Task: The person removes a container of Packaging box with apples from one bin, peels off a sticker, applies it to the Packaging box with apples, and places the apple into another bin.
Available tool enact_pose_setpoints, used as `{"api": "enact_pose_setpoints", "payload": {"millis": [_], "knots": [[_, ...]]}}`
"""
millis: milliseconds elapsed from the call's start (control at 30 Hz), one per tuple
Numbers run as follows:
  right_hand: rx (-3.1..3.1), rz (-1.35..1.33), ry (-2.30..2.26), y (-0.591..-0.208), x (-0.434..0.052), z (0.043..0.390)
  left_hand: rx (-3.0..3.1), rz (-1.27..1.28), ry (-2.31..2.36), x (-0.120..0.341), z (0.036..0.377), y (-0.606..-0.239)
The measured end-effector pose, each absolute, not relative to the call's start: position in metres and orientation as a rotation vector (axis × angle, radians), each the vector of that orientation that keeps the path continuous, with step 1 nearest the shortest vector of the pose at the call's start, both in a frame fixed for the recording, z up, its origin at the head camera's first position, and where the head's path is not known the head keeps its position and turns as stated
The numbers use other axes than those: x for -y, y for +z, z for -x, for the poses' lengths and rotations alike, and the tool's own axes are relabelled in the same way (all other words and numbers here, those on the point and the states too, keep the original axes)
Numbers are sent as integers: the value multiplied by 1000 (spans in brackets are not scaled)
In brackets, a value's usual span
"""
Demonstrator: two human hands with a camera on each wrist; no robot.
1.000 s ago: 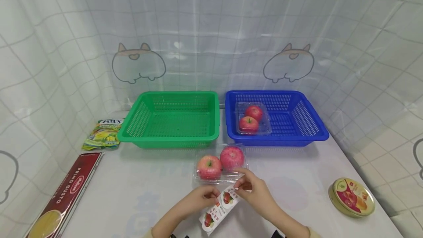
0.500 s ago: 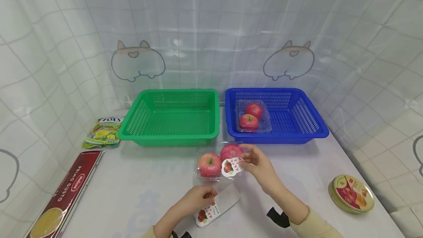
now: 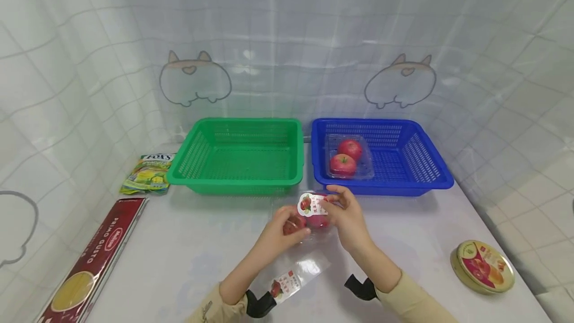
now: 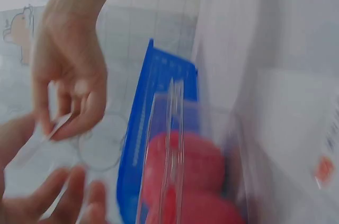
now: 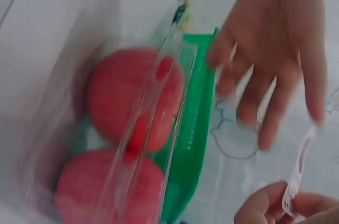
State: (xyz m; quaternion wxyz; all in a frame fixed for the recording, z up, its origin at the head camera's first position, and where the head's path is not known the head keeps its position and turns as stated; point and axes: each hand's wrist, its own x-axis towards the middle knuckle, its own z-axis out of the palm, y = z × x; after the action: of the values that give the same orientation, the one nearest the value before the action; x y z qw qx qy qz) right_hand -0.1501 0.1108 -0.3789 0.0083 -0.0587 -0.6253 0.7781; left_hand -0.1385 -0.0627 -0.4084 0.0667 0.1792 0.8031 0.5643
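Observation:
My right hand (image 3: 352, 223) pinches a white label sticker (image 3: 310, 204) printed with a red fruit, holding it above a clear plastic box (image 5: 193, 57) of apples. The right wrist view shows the sticker nearly edge-on between thumb and finger. My left hand (image 3: 280, 228) reaches over the box with its fingers spread, a fingertip close to the sticker's free end. Two red apples (image 5: 135, 97) lie inside the lidded box, partly covered by the hands in the head view. Nearer the body, a shiny backing strip (image 3: 309, 267) lies on the table with one sticker left on it.
Behind the box stand a green basket (image 3: 237, 188) and a blue basket (image 3: 403, 163), the blue one holding another clear box of apples (image 3: 343, 165). At left lie a yellow-green packet (image 3: 148, 173) and a long red package (image 3: 98, 253). A round tin (image 3: 484, 267) sits at right.
My right hand has peeled the sticker off the strip and carried it forward over the box. The left hand has let go of the strip and moved up beside the sticker.

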Motion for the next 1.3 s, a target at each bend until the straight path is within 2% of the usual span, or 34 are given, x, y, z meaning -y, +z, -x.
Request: {"api": "enact_pose_setpoints", "payload": {"millis": [200, 367, 600, 867, 1133, 1300], "knots": [[1842, 249, 2470, -381, -104, 149, -2254, -228, 2037, 38, 152, -405], [1854, 228, 2466, -388, -100, 147, -2176, -138, 2160, 35, 160, -403], [2167, 37, 2319, -395, -98, 146, -2417, -250, 2001, 42, 172, -402], [2575, -263, 1568, -400, -105, 156, -2587, -276, 1759, 49, 179, -402], [2647, -316, 1318, -408, -104, 163, -2899, -362, 1428, 51, 177, -409], [2715, -356, 1103, -410, -103, 165, -3029, -332, 1278, 48, 175, -413]]}}
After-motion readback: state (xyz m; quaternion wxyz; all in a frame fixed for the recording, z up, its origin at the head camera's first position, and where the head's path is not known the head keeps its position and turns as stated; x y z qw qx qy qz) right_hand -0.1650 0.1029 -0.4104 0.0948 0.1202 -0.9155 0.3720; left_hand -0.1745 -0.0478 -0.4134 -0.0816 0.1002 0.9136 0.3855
